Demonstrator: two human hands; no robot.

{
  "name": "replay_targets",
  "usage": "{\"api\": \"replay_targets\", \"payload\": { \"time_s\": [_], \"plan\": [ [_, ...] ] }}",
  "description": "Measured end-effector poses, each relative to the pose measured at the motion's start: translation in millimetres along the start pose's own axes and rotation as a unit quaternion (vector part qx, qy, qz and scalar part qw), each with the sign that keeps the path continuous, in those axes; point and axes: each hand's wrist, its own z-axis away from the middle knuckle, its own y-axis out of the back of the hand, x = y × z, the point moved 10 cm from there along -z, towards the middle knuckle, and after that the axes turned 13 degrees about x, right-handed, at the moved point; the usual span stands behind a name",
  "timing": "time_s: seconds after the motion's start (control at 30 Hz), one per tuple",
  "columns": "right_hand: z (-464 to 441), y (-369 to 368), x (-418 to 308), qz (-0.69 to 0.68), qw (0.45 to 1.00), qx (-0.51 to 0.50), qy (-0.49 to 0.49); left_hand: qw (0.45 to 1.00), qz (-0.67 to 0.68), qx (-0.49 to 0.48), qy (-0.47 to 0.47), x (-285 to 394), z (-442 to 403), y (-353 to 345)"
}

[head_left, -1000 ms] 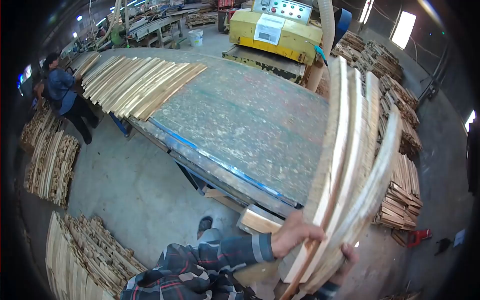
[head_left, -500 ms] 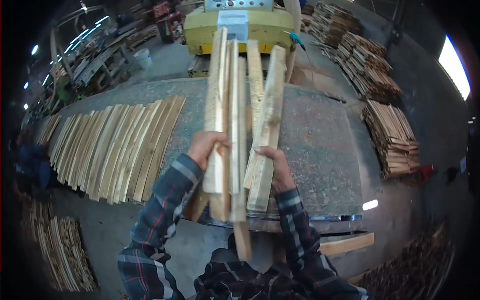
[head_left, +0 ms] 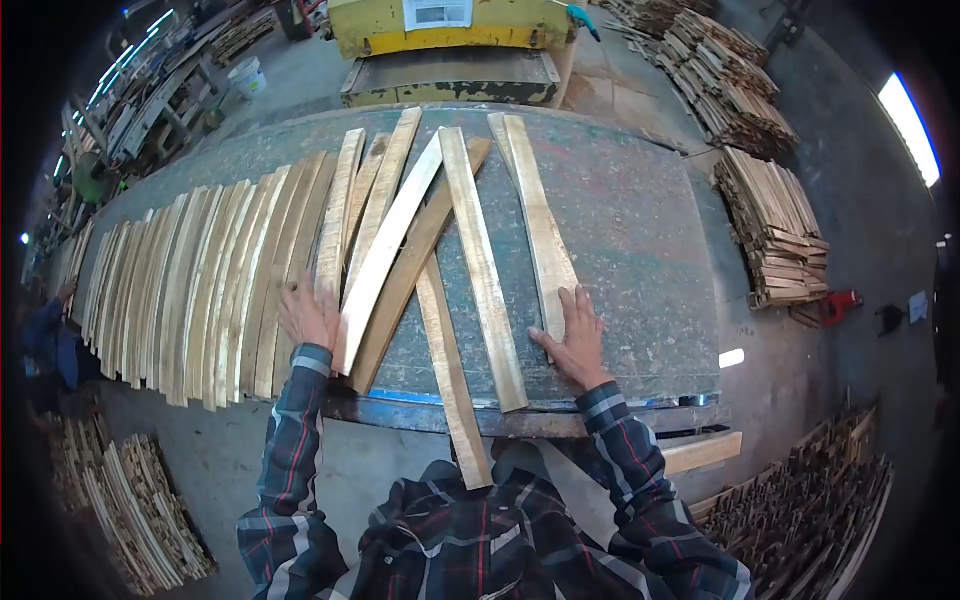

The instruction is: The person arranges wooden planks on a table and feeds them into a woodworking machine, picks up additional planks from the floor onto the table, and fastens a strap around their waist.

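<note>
Several loose wooden strips lie spread over the worn green table [head_left: 640,250], some crossing each other. My left hand [head_left: 309,316] rests open at the lower ends of the strips on the left, next to a pale strip [head_left: 392,245]. On the right, my right hand [head_left: 575,342] lies open with its fingers on the lower end of a strip [head_left: 540,215]. Between my hands are a straight strip [head_left: 482,270] and a strip [head_left: 452,370] that sticks out past the table's front edge. A close row of strips [head_left: 200,290] covers the table's left part.
A yellow machine [head_left: 450,35] stands beyond the table. Stacked wood [head_left: 775,235] is on the floor at the right, with more piles [head_left: 130,510] at the lower left and lower right. A person [head_left: 50,335] is at the far left, beside the table.
The strips that both hands held raised now lie fanned out on the table. Both hands have opened and moved apart. The view has turned from the left side to face the table.
</note>
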Motion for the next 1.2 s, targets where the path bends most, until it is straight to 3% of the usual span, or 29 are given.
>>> {"api": "replay_targets", "payload": {
  "time_s": [0.1,0.13,0.23,0.33,0.43,0.6,0.63,0.77,0.83,0.9,0.93,1.0,1.03,1.1,1.2],
  "plan": [
    [-5.7,3.9,-17.4,0.048,0.998,0.033,0.010,0.995,-0.022,-0.073,-0.071,62.6,5.6,17.5],
    [-7.7,5.7,-18.4,0.069,0.996,0.049,0.008,0.985,-0.058,-0.142,-0.079,77.2,15.6,9.6],
    [-19.0,-5.6,-8.2,-0.065,0.995,0.075,0.022,0.975,-0.136,-0.144,-0.099,96.5,42.2,-10.3],
    [-12.7,10.2,-3.2,-0.091,0.988,0.123,0.021,0.985,-0.064,-0.086,-0.132,101.6,55.6,-13.2],
    [-4.8,30.2,18.2,-0.263,0.954,0.115,-0.090,0.984,-0.080,-0.067,-0.146,106.8,67.5,-9.3],
    [27.0,41.1,18.0,-0.004,0.983,0.184,0.011,0.987,0.125,-0.069,-0.078,94.6,86.9,12.3],
    [28.6,47.7,3.3,0.052,0.976,0.209,0.030,0.979,0.172,-0.111,-0.023,86.2,80.5,27.6],
    [23.5,48.0,-54.7,-0.085,0.978,0.189,0.013,0.979,0.198,-0.005,-0.038,3.7,64.9,69.4],
    [22.5,25.2,-87.1,-0.144,0.974,0.176,0.016,0.990,0.120,0.041,-0.055,-63.2,22.5,81.1],
    [24.2,-14.6,-112.5,-0.096,0.981,0.165,0.042,0.998,0.031,0.039,-0.043,-136.9,-33.5,78.1],
    [26.8,-28.6,-125.7,-0.084,0.983,0.156,0.043,0.995,-0.045,0.042,-0.076,-171.4,-60.3,71.1],
    [29.1,-44.2,-145.3,0.022,0.990,0.135,0.020,0.920,-0.238,0.209,-0.231,-153.3,-86.4,106.9],
    [28.0,-47.7,-147.3,0.076,0.989,0.126,0.005,0.953,-0.197,0.142,-0.183,-153.3,-97.4,99.5],
    [26.5,-53.4,-117.8,0.000,0.987,0.159,-0.005,0.991,-0.109,-0.003,-0.083,-131.1,-87.4,72.8],
    [27.4,-44.3,-92.2,-0.105,0.976,0.183,-0.052,0.988,-0.015,-0.123,-0.089,-25.6,-6.9,46.7]
  ]
}}
